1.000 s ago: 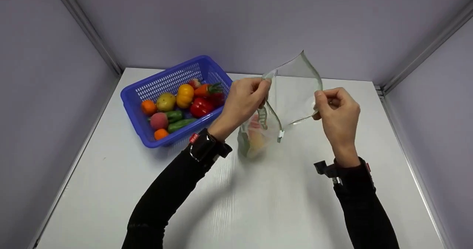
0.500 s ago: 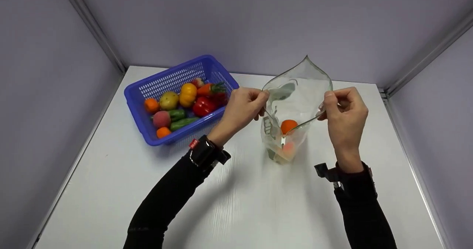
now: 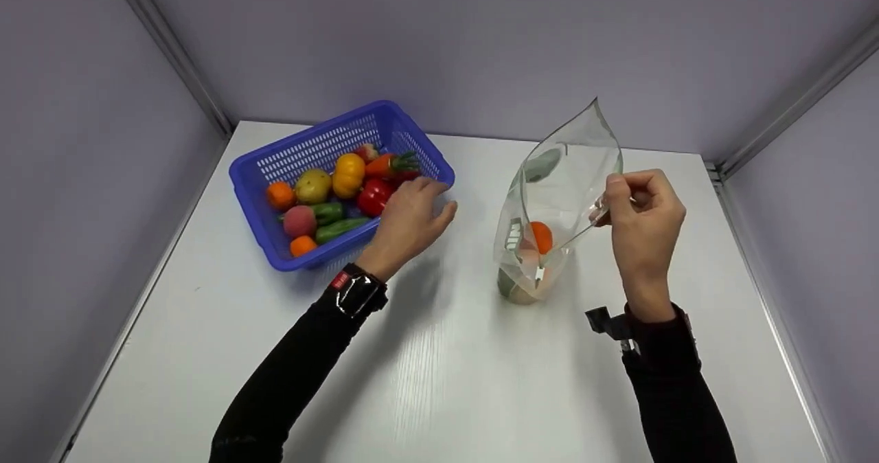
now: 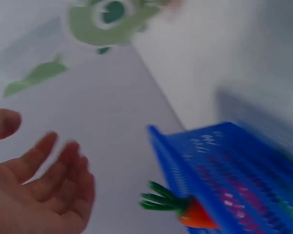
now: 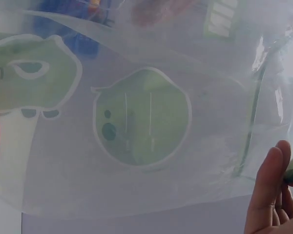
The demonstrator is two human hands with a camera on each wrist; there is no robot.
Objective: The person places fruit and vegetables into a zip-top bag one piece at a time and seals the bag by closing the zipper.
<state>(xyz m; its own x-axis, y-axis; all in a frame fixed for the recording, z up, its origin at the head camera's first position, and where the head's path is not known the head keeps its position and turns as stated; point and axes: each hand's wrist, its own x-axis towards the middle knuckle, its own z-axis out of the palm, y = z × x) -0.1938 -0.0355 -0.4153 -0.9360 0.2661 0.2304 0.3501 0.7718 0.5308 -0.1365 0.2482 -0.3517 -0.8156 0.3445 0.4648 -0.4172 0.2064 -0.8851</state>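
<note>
My right hand (image 3: 645, 233) pinches the right edge of a clear zip bag (image 3: 573, 174), whose mouth gapes. Low in the bag shows an orange round fruit (image 3: 542, 237); other contents are blurred through the plastic. In the right wrist view, green printed shapes cover the bag (image 5: 141, 117). My left hand (image 3: 411, 219), holding nothing, hovers by the right side of a blue plastic basket (image 3: 248, 205), fingers spread and loosely bent. Nearest to it are a red bell pepper (image 3: 374, 197) and a carrot (image 3: 380, 167) with green leaves.
Farther left in the basket lie a yellow pumpkin (image 3: 349, 176), a potato-like yellow piece (image 3: 313, 187), a peach (image 3: 299, 222), green vegetables (image 3: 341, 230) and small orange fruits (image 3: 280, 195). The white table (image 3: 467, 374) is walled by grey panels (image 3: 481, 44).
My left hand has let go of the bag's left edge and moved left to the basket. The bag first shifted right and opened wider; now its left side sags inward. My right hand keeps its pinch.
</note>
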